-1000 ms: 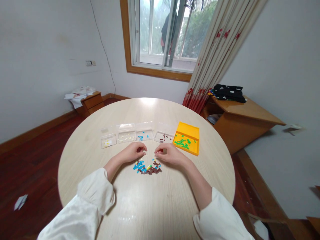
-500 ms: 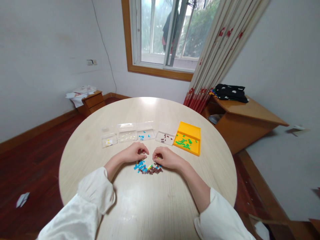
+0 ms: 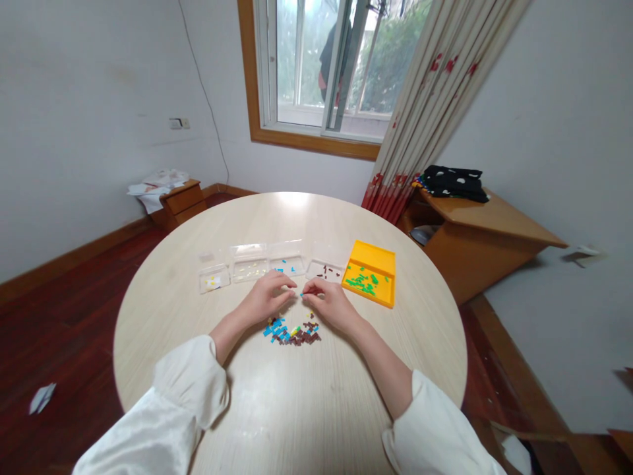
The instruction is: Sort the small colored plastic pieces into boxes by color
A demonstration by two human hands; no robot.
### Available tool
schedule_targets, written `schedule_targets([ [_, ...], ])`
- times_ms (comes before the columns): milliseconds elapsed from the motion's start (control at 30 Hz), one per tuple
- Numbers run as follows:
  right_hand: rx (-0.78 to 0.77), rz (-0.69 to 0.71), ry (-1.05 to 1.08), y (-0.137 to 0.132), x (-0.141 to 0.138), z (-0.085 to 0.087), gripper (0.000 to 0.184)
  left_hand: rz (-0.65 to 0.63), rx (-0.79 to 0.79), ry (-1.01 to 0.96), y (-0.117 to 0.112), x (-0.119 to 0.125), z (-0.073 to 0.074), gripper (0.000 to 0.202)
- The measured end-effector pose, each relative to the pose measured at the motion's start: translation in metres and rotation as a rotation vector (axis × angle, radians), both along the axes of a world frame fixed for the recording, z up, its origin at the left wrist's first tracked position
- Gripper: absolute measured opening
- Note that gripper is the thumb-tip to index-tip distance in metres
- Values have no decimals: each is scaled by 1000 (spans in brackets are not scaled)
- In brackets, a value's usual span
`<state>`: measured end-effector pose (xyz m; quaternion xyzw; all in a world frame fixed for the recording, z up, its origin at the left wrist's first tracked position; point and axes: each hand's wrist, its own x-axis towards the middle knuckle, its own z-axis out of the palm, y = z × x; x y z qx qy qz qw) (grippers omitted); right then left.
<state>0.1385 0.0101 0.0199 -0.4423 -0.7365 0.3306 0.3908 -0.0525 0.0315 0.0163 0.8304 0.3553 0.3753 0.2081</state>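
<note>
Brick (image 3: 302,294), probably blue, between both hands (image 3: 268,297) (image 3: 330,303)

White walls (image 3: 99,72), a dark red floor (image 3: 74,323) — and a bright, wood-framed window (image 3: 302,79) beside a pale curtain (image 3: 420,99).

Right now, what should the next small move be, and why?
Probably ease the blue piece pinched in the right hand toward the clear box just beyond the left hand, since that box holds other blue pieces.
</note>
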Motion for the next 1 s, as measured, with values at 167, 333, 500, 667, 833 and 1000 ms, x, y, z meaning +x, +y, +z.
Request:
schedule_targets([
  [167, -9, -9, 54, 1, -4, -5, 2, -51, 94, 31, 0, 2, -6, 12],
  [333, -37, 6, 75, 2, -7, -7, 1, -79, 132, 55, -1, 5, -6, 14],
  [500, -63, 17, 116, 1, -8, -9, 3, -15, 120, 52, -1, 4, -3, 12],
  [667, -51, 28, 5, 1, -8, -8, 7, 269, 134, -18, 6, -6, -3, 11],
  [833, -15, 50, -123, 0, -9, -8, 10, 443, 130, -31, 18, -15, -5, 12],
  [1000, 10, 74, -185, -2, -9, -9, 14, 445, 119, -4, 28, -14, -14, 14],
])
